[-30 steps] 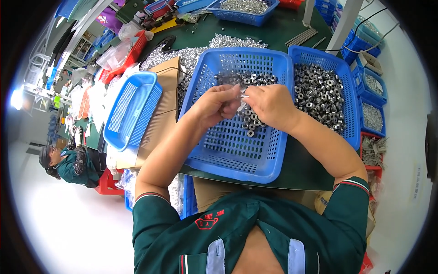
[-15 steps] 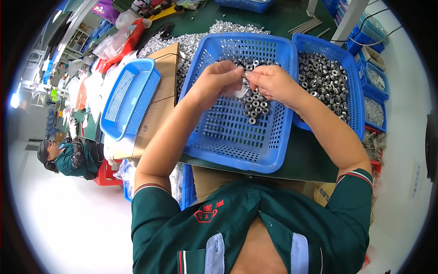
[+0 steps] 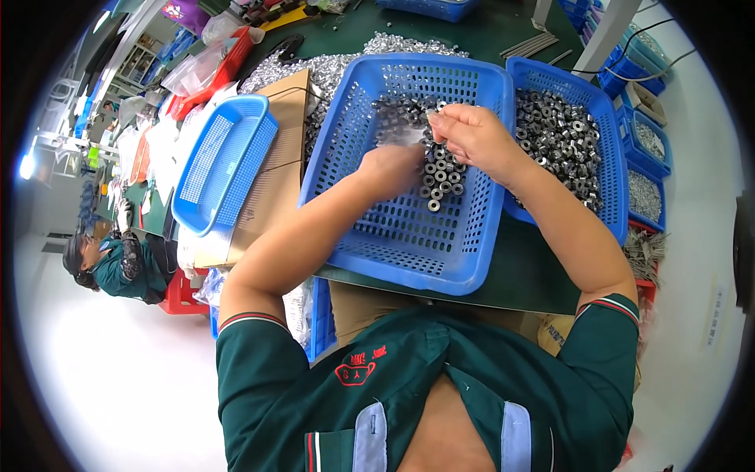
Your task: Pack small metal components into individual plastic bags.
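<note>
Both hands are over a large blue perforated basket (image 3: 409, 263) that holds a loose heap of round metal rings with centre holes (image 3: 445, 187). My left hand (image 3: 391, 170) is smeared by motion over the basket's middle, so its fingers cannot be read. Just beyond it shows a pale, see-through blur (image 3: 399, 137), perhaps clear plastic. To the right, my right hand (image 3: 476, 138) is closed, thumb and fingertips pinched together above the rings. Whatever the pinch holds, if anything, is too small to make out.
A second blue basket (image 3: 623, 206) full of metal rings stands close on the right. Small shiny parts (image 3: 338, 71) lie heaped behind. At left, an empty blue basket (image 3: 189, 206) rests by cardboard (image 3: 281, 145). Metal rods (image 3: 528, 46) lie far right. Another person (image 3: 118, 263) sits at left.
The hands, which met at the fingertips with a small clear plastic piece by them, have parted. My left hand has dropped nearer and turned; my right hand has barely shifted.
</note>
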The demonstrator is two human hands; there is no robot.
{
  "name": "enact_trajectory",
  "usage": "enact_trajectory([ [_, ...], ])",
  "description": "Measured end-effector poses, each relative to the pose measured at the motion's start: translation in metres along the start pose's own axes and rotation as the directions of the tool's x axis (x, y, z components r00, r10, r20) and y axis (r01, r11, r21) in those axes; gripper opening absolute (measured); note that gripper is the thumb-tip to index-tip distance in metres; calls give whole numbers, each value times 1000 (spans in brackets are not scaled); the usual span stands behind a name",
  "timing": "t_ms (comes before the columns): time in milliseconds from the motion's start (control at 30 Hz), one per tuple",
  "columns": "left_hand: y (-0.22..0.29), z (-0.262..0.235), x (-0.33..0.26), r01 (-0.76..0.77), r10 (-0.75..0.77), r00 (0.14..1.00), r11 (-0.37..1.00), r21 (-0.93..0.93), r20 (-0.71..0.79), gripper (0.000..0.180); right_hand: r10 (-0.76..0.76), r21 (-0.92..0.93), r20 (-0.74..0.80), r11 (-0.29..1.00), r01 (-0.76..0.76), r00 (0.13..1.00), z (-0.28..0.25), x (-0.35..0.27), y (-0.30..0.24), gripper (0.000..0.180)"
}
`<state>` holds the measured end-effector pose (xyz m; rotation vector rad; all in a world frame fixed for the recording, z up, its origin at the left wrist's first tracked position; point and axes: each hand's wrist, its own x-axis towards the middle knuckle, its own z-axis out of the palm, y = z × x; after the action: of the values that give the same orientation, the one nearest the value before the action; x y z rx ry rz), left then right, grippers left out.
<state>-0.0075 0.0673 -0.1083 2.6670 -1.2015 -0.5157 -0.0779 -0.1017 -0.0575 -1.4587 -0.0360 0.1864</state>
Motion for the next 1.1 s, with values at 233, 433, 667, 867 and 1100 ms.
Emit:
enact_trajectory([
  [233, -8, -12, 7, -7, 0, 999, 990, -138, -49, 24, -66, -108, -32, 992, 62, 997, -2, 2, 1, 29],
  [433, -13, -56, -10, 65, 87, 995, -133, -989, 54, 14, -333, -467, -93, 847, 254, 938, -1, 0, 7, 26],
  [667, -4, -55, -17, 9, 96, 995, -144, -989, -5, 14, -328, -597, -113, 777, 200, 938, 3, -1, 10, 26],
  [867, -2, -49, -16, -66, 98, 993, -4, -998, -66, 12, -323, -585, -89, 782, 213, 942, 4, -3, 6, 26],
  [1100, -5, -47, -14, 88, 181, 982, -195, -977, 52, 11, -633, -888, 136, 264, 378, 762, 10, -9, 4, 16],
])
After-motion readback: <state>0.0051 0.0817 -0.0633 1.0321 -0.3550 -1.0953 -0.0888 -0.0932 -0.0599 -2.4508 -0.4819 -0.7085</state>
